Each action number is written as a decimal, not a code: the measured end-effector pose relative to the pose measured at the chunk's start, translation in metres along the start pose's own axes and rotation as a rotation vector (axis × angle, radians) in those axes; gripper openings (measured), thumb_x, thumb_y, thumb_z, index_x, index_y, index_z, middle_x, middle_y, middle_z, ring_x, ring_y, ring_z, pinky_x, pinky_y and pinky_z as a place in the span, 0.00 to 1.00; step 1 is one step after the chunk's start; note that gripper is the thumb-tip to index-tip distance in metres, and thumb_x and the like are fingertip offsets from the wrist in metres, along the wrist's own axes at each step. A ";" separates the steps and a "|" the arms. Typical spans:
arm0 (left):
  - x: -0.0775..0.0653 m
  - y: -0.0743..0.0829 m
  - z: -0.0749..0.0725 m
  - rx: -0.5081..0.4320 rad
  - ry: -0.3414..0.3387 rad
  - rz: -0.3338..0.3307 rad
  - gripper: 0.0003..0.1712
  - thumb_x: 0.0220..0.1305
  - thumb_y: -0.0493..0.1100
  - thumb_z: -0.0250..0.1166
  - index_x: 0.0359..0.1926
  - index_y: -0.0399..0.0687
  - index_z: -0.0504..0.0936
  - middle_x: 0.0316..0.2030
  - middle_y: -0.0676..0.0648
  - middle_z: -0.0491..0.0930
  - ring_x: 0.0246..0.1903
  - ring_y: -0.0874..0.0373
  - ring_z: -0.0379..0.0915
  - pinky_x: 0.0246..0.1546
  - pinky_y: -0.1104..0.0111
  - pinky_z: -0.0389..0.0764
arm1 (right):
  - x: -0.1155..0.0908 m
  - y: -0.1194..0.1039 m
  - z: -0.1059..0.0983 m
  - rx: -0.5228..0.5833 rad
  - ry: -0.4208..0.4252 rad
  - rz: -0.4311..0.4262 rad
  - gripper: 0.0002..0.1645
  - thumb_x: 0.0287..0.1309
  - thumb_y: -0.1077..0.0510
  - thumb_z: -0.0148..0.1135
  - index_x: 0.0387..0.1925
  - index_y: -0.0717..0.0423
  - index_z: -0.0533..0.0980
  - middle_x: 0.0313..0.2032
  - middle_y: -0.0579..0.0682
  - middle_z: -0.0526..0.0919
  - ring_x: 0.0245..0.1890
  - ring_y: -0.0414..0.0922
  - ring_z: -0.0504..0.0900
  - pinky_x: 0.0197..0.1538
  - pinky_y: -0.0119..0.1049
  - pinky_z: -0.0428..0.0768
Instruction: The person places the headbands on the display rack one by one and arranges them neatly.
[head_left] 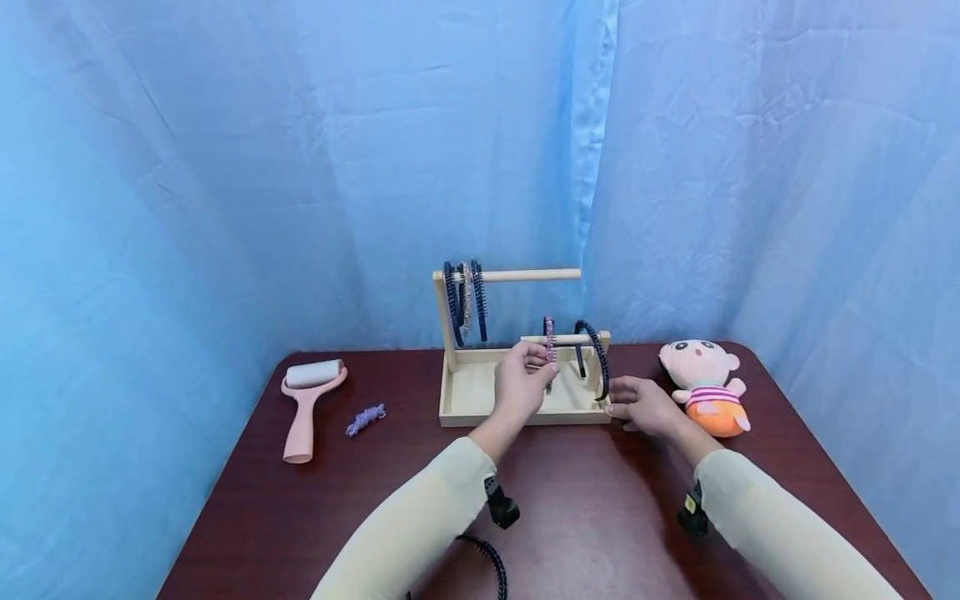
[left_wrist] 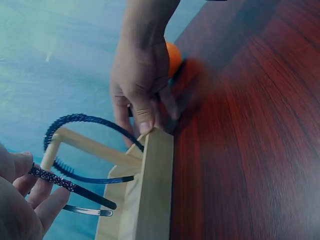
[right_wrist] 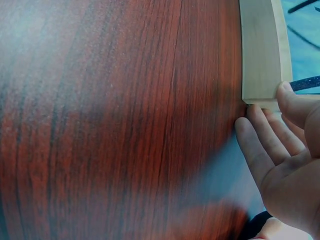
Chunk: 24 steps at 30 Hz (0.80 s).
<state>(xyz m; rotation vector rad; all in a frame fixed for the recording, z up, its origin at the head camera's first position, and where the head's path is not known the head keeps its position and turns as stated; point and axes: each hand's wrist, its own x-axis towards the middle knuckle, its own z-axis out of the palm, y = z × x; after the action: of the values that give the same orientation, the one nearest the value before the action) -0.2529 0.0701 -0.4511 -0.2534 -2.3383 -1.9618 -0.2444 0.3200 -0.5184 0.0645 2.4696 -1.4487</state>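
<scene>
My left hand (head_left: 522, 385) pinches a glittery pink headband (head_left: 551, 342) at the lower bar of a wooden rack (head_left: 525, 420). In the left wrist view its sparkly band (left_wrist: 52, 178) lies between thumb and fingers, its dark end pointing into the tray. My right hand (head_left: 647, 406) is at the rack's right end. The thumb rests on the tray's corner, and the other fingers, fairly straight, lie along the outer side. A black toothed headband (head_left: 602, 367) hangs on the lower bar near that hand. Several more headbands (head_left: 480, 300) hang at the upper bar's left end.
A pink lint roller (head_left: 302, 425) and a bundle of purple cord (head_left: 366, 419) lie on the table's left. A plush doll (head_left: 705, 392) lies just right of my right hand. Another black headband (head_left: 491, 557) lies at the front, partly hidden by my left sleeve.
</scene>
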 end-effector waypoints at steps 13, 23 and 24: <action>0.009 -0.011 0.038 0.133 0.019 0.035 0.09 0.61 0.34 0.74 0.41 0.44 0.83 0.34 0.49 0.86 0.31 0.65 0.81 0.34 0.74 0.81 | -0.001 -0.002 -0.001 -0.015 0.009 -0.004 0.33 0.69 0.63 0.64 0.71 0.67 0.65 0.64 0.72 0.74 0.55 0.56 0.84 0.45 0.49 0.88; 0.009 -0.010 0.045 0.139 -0.003 -0.002 0.08 0.62 0.36 0.74 0.40 0.44 0.82 0.33 0.51 0.86 0.33 0.64 0.80 0.32 0.74 0.80 | -0.001 0.000 0.000 -0.005 0.006 -0.016 0.33 0.69 0.63 0.64 0.71 0.68 0.65 0.63 0.72 0.75 0.54 0.55 0.85 0.45 0.49 0.88; 0.009 -0.011 0.046 0.139 -0.005 -0.007 0.09 0.62 0.36 0.74 0.40 0.44 0.83 0.33 0.51 0.86 0.33 0.64 0.80 0.31 0.74 0.80 | -0.001 0.001 0.000 -0.004 0.006 -0.016 0.33 0.69 0.63 0.64 0.71 0.68 0.65 0.63 0.72 0.75 0.54 0.55 0.85 0.45 0.49 0.88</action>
<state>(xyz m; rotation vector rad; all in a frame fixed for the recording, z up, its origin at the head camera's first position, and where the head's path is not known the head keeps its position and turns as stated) -0.2614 0.1137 -0.4679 -0.2403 -2.4682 -1.7922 -0.2434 0.3204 -0.5191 0.0493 2.4832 -1.4527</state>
